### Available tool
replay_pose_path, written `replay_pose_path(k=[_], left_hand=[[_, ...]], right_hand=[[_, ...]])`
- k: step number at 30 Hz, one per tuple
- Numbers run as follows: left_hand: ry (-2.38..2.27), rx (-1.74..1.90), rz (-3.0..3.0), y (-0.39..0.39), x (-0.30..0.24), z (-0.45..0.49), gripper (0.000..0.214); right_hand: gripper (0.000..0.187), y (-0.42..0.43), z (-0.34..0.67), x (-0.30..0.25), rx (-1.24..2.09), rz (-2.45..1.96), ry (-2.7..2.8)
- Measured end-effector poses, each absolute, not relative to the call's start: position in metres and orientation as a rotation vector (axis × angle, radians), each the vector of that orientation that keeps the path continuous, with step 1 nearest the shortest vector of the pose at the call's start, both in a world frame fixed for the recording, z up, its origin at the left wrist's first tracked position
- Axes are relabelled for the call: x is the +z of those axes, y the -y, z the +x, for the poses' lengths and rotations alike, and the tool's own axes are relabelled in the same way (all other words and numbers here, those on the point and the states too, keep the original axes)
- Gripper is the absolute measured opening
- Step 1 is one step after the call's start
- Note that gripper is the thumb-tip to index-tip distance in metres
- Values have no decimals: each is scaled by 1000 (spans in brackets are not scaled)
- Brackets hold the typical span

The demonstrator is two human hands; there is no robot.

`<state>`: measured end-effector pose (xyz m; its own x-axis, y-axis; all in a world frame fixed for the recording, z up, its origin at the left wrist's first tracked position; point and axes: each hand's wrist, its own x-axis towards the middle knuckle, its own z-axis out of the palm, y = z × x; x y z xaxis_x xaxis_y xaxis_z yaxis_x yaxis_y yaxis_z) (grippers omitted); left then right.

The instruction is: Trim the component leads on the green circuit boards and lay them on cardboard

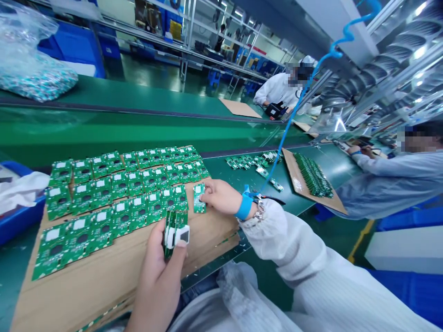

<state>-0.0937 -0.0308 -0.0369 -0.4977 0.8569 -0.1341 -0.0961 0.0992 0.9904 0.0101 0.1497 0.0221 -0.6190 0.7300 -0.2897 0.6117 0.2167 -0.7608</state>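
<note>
My left hand (162,263) is closed around a small stack of green circuit boards (170,233), held on edge with white square parts facing my thumb. My right hand (219,196), with a blue band on the wrist, pinches a single circuit board (198,199) just past the right end of the front row. Rows of similar boards (119,184) lie side by side on a brown cardboard sheet (93,281), most showing a white square and a dark round spot. The left fingers behind the stack are partly hidden.
Loose boards (249,160) lie beyond my right hand, near a cardboard sheet (294,177) carrying densely packed boards. A blue coiled cord (289,124) hangs down across the bench. Blue bins (17,216) stand at left. One co-worker (280,87) sits opposite, another person (398,170) at right.
</note>
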Motion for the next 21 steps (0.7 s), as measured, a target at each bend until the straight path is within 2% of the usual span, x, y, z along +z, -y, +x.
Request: replay_pose_path(k=[3, 10, 13, 15, 19, 21], left_hand=[[-1621, 1407, 654, 31, -27, -94, 55], [-1639, 1263, 663, 31, -14, -95, 64], [-1715, 1287, 727, 27, -14, -93, 60], [-1798, 1326, 832, 24, -14, -90, 54], [-1883, 1375, 1211, 19, -13, -86, 39], [-1897, 1366, 1377, 17, -12, -85, 38]], right_hand=[[6, -156, 2, 17, 1181, -1340, 2362], [37, -150, 2, 17, 1028, -1358, 2366], [34, -137, 7, 24, 1006, -1360, 2297], [32, -122, 11, 29, 1206, -1323, 2187], [36, -88, 16, 34, 1954, -1049, 1856], [35, -80, 17, 34, 2063, -972, 1754]])
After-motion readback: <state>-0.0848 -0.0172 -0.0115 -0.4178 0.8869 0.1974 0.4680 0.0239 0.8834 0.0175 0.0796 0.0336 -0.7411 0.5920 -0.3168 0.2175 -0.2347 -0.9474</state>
